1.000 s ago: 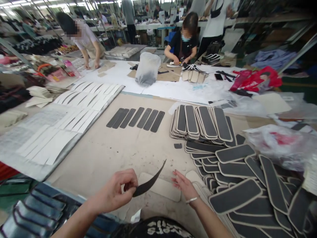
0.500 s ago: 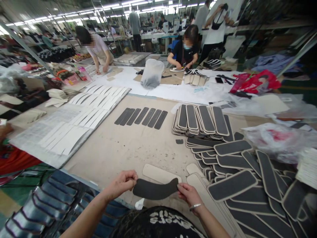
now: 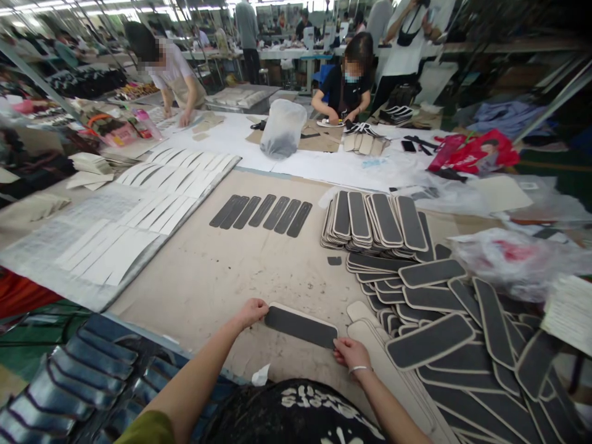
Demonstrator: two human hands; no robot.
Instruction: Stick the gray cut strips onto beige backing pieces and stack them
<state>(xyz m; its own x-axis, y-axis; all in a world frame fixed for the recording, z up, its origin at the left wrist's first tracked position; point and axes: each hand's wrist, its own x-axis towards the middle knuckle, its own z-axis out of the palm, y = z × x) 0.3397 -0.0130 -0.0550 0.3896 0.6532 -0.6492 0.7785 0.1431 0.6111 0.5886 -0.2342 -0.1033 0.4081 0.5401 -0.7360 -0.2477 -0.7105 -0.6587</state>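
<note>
A dark grey rounded strip (image 3: 300, 328) lies over a beige backing piece (image 3: 306, 314) near the front of the table; only the backing's pale far edge shows. My left hand (image 3: 252, 312) pinches the strip's left end between thumb and fingers. At the other end, my right hand (image 3: 352, 353) grips the corner, a light bracelet on its wrist. The strip looks flat and nearly lined up with the backing. Just right of it lie bare beige pieces (image 3: 367, 333), stacked and partly overlapping.
Grey-on-beige pieces stand in stacks (image 3: 374, 219) and a loose heap (image 3: 430, 342) on the right. Several dark strips (image 3: 260, 213) lie in a row farther back. White strips (image 3: 152, 209) cover a board at left. Two people work across the table, near a plastic bag (image 3: 282, 126).
The dark strip, bent and held above the backing before, has gone down flat onto it. My left hand has moved slightly forward; both hands still hold the ends.
</note>
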